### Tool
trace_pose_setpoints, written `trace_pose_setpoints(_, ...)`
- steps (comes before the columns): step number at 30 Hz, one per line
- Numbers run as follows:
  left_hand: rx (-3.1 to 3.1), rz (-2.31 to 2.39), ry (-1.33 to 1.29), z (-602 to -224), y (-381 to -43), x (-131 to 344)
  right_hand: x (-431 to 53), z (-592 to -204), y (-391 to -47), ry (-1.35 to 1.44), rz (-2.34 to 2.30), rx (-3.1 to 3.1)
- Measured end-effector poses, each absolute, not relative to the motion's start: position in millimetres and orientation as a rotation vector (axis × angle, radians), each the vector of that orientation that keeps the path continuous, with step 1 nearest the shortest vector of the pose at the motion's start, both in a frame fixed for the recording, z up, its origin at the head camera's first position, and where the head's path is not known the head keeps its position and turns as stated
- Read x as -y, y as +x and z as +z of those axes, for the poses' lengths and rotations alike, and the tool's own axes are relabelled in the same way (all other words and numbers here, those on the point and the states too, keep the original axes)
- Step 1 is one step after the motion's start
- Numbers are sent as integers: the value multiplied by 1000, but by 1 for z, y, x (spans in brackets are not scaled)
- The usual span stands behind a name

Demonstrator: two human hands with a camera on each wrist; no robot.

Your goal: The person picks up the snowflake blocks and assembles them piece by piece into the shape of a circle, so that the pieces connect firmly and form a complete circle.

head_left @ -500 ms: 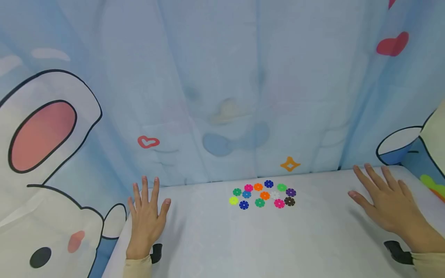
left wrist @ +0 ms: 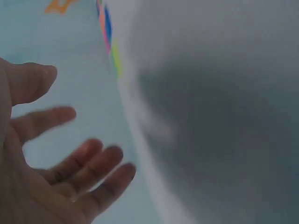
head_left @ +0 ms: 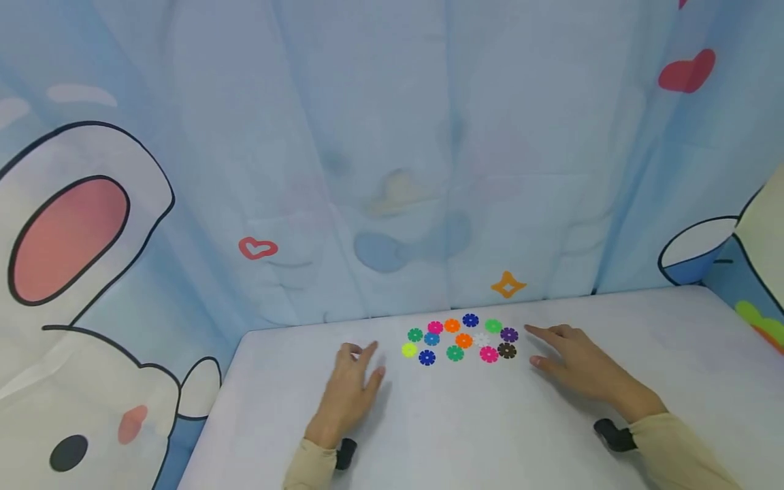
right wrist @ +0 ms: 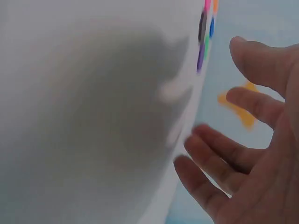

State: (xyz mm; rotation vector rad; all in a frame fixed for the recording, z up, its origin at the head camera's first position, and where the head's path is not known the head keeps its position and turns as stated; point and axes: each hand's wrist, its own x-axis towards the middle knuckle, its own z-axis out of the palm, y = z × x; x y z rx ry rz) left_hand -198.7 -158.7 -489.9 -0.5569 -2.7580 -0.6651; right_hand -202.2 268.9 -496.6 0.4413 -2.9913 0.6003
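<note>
Several small, notched plastic discs lie flat in a loose cluster near the back of the white table. Among them are a yellow disc (head_left: 409, 350) at the left, a purple disc (head_left: 509, 335) and a dark brown disc (head_left: 507, 350) at the right, and a white disc (head_left: 482, 339). My left hand (head_left: 344, 395) hovers left of the cluster, nearest the yellow disc, thumb and index finger apart and holding nothing. To the right, my right hand (head_left: 578, 364) is also apart from the discs, its index finger pointing toward the purple one. Both wrist views show loosely bent, bare fingers.
A white cloth covers the table (head_left: 459, 429). Behind it hangs a light blue curtain (head_left: 392, 136) printed with hearts, a star and cartoon animals. Each wrist carries a black camera mount, such as the right mount (head_left: 614, 435).
Both hands have moved inward toward the disc cluster, the left going right and the right going left. Their spread fingers are now more bent. The discs keep their arrangement.
</note>
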Motion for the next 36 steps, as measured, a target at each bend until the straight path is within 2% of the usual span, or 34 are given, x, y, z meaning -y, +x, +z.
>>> trace_pose_setpoints(6,2797,-1102,-686,-506,-224,106,-235,-495,-217,480,629,3006)
trace_pose_setpoints(12,2794,-1059,-529,-516,-237,89,-215,-497,-222,530,685,2968)
trace_pose_setpoints(17,2786,-982,-427,-521,-237,82,-207,-499,-224,485,744,2945)
trace_pose_setpoints(26,2857,-981,-408,-515,-226,71,-213,-504,-228,298,955,2987)
trace_pose_setpoints(33,2848,-1208,-412,-515,-232,81,-226,-501,-230,375,978,3008)
trace_pose_setpoints(36,2795,-1471,-424,-512,-235,90,-226,-496,-231,451,923,3002)
